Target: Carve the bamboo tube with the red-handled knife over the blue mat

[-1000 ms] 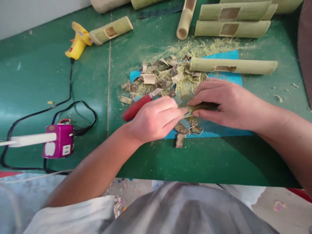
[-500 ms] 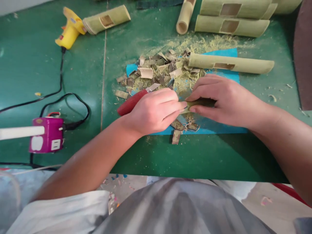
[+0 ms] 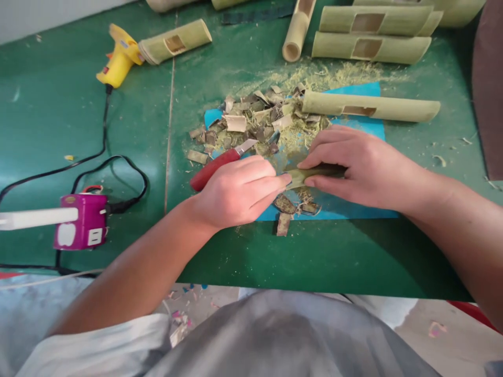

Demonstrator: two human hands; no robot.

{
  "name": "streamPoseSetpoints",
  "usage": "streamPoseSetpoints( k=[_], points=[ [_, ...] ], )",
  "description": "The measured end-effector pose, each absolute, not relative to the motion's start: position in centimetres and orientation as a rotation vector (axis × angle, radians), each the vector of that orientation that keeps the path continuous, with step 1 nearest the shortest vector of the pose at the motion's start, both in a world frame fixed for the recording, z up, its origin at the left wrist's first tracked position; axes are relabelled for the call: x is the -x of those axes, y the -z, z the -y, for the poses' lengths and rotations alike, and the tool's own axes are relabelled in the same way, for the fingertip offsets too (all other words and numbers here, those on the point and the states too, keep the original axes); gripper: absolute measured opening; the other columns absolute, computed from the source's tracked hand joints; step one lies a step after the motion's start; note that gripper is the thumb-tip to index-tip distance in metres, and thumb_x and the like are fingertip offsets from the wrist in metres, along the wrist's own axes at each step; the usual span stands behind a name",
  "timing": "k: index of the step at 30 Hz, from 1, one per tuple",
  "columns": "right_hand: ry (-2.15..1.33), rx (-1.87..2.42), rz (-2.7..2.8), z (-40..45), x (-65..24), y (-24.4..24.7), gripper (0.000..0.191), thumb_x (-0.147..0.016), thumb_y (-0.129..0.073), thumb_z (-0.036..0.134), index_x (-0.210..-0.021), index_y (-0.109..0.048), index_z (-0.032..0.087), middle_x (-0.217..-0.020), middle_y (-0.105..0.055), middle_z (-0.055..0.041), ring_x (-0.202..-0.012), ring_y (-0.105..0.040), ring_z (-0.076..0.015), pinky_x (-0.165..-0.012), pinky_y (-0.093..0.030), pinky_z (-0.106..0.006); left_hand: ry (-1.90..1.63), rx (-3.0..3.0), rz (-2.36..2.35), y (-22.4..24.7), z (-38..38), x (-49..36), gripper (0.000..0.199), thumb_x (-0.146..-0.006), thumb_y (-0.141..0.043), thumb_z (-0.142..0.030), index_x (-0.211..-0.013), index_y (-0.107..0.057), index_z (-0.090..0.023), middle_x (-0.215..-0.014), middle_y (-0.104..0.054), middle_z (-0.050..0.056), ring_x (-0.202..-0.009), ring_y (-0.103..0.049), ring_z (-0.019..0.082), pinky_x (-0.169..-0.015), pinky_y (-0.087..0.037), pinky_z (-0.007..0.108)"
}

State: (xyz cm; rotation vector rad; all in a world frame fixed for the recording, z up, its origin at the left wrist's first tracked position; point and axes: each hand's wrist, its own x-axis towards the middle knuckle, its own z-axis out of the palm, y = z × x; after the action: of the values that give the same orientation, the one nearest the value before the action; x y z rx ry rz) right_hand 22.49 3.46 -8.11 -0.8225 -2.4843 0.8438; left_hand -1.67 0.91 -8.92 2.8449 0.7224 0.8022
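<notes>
My right hand (image 3: 349,165) grips a short greenish bamboo piece (image 3: 297,178) between thumb and fingers, over the blue sheet (image 3: 356,207). At the left end of that piece, my left hand (image 3: 243,188) is pinched closed; a small dark bit shows at its fingertips, too small to name. A red-handled knife (image 3: 218,165) lies beside my left hand, its blade toward the pile of bamboo chips (image 3: 251,118). Behind my right hand rests a long bamboo tube (image 3: 401,107) with a cut opening. A few chips (image 3: 283,222) lie just in front of my hands.
Several cut bamboo pieces (image 3: 396,48) lie at the back right, with an upright-pointing tube (image 3: 297,36) beside them. At left are a yellow corded tool (image 3: 120,60) against a bamboo piece (image 3: 196,34), a purple power block (image 3: 84,222) and black cables on the green table (image 3: 243,262).
My left hand has moved left, away from my right hand, and more of the bamboo piece shows between them. The whole view has shifted slightly.
</notes>
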Motion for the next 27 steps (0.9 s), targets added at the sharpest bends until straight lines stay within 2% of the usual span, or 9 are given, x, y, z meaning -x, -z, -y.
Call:
streamPoseSetpoints(
  k=[3,8,12,27],
  points=[
    [-0.851,0.861,2.501,-3.41,-22.47,7.9,0.011,-0.087,-0.058,0.022,-0.088,-0.068,0.019,-0.089,-0.062,-0.0077,-0.088,-0.055,-0.0225,-0.079,-0.044,-0.038,-0.797,-2.84,-0.758,9.06,-0.82,1.55,0.016,-0.097,-0.051,-0.02,-0.097,-0.068,-0.019,-0.075,-0.062,0.002,-0.069,-0.059,0.014,-0.062,-0.048,0.029],
    [-0.83,0.848,2.489,-3.49,-22.48,7.96,0.01,-0.086,-0.06,0.028,-0.088,-0.068,0.022,-0.089,-0.064,-0.0064,-0.086,-0.056,-0.0223,-0.078,-0.044,-0.038,-0.76,-2.83,-0.775,9.14,-0.73,1.86,0.017,-0.098,-0.05,-0.021,-0.098,-0.067,-0.021,-0.072,-0.06,0.001,-0.066,-0.058,0.014,-0.061,-0.047,0.03],
    [-0.842,0.859,2.502,-3.51,-22.45,7.93,0.014,-0.087,-0.058,0.026,-0.089,-0.07,0.018,-0.09,-0.064,-0.0089,-0.087,-0.056,-0.0227,-0.078,-0.044,-0.038,-0.705,-2.838,-0.784,9.1,-0.74,1.88,0.02,-0.099,-0.048,-0.023,-0.095,-0.068,-0.02,-0.073,-0.06,0.002,-0.068,-0.058,0.015,-0.062,-0.047,0.03],
    [-0.795,0.864,2.513,-3.49,-22.39,8.08,0.015,-0.087,-0.058,0.029,-0.089,-0.07,0.021,-0.091,-0.065,-0.0072,-0.089,-0.058,-0.0231,-0.08,-0.046,-0.039,-0.768,-2.902,-0.797,8.97,-0.52,1.92,0.015,-0.096,-0.053,-0.018,-0.096,-0.067,-0.019,-0.069,-0.058,0.001,-0.064,-0.055,0.014,-0.059,-0.046,0.029]
  ],
)
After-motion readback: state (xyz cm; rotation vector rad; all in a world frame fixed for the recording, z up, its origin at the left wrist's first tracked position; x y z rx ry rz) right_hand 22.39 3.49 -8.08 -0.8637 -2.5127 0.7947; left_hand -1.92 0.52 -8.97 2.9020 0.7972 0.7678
